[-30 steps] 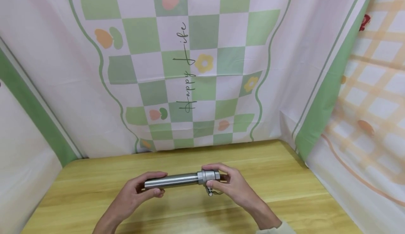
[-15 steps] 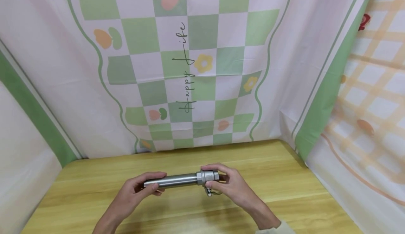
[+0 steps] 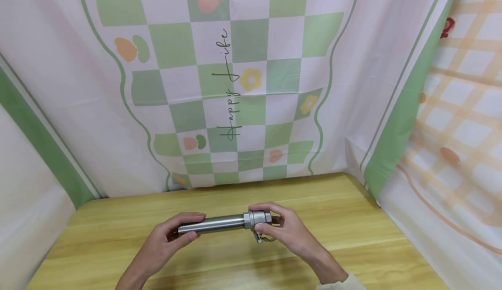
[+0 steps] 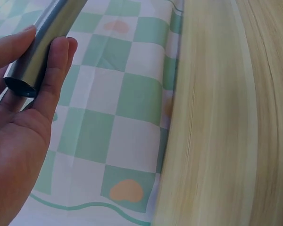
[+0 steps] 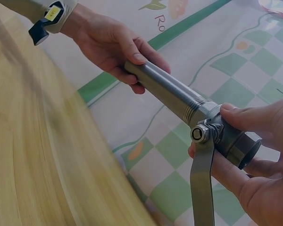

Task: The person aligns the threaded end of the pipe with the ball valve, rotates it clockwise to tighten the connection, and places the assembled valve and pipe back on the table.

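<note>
A smooth steel pipe [image 3: 219,223] is held level above the table, joined at its right end to a steel ball valve [image 3: 257,218]. My left hand [image 3: 160,242] grips the pipe's free end between thumb and fingers; the left wrist view shows the hollow pipe mouth [image 4: 22,87] over the palm. Around the valve body, my right hand [image 3: 292,233] has its thumb on one side and fingers on the other. In the right wrist view several threads [image 5: 194,110] lie exposed where pipe meets valve, and the flat lever handle [image 5: 202,183] hangs down from the valve stem.
The wood-grain table [image 3: 219,264] spreads beneath both hands. A green-and-white checked cloth [image 3: 219,107] hangs behind its back edge, with more printed cloth [image 3: 455,120] on the right and pale cloth [image 3: 31,185] on the left.
My left thumb rose over the pipe's near side half a second ago and now sits lower again on its edge. The right hand and valve stay nearly still. The head view has shifted slightly.
</note>
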`<action>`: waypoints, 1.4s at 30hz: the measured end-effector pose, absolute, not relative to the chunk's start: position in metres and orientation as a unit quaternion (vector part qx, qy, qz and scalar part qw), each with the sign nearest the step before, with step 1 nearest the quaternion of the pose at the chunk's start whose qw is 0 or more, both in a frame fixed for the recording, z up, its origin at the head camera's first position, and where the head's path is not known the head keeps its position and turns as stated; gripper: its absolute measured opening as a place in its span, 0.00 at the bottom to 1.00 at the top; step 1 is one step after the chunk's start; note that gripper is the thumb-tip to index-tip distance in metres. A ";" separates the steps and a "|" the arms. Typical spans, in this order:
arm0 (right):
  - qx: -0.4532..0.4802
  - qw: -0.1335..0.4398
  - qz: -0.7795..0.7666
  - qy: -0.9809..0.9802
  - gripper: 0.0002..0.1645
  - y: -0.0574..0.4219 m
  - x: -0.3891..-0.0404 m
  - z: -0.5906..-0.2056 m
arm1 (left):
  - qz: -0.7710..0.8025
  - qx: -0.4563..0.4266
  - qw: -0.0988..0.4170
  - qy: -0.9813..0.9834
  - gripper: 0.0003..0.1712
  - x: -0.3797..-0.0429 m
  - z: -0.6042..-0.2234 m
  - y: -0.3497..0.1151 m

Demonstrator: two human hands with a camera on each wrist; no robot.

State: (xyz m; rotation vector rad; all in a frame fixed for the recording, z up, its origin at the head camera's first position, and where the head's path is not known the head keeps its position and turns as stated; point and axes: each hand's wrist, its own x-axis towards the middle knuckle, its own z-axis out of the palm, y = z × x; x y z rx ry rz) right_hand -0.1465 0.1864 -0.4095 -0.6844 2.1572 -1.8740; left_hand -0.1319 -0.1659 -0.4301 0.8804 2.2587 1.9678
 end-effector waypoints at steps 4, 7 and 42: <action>-0.229 0.103 -0.635 0.731 0.27 0.186 -0.147 -0.409 | 0.631 0.288 0.005 0.721 0.21 -0.132 -0.431 -0.166; -0.227 0.103 -0.634 0.732 0.27 0.186 -0.147 -0.408 | 0.628 0.299 -0.002 0.718 0.20 -0.132 -0.432 -0.166; -0.234 0.104 -0.633 0.731 0.26 0.182 -0.145 -0.410 | 0.645 0.266 0.090 0.711 0.22 -0.135 -0.426 -0.174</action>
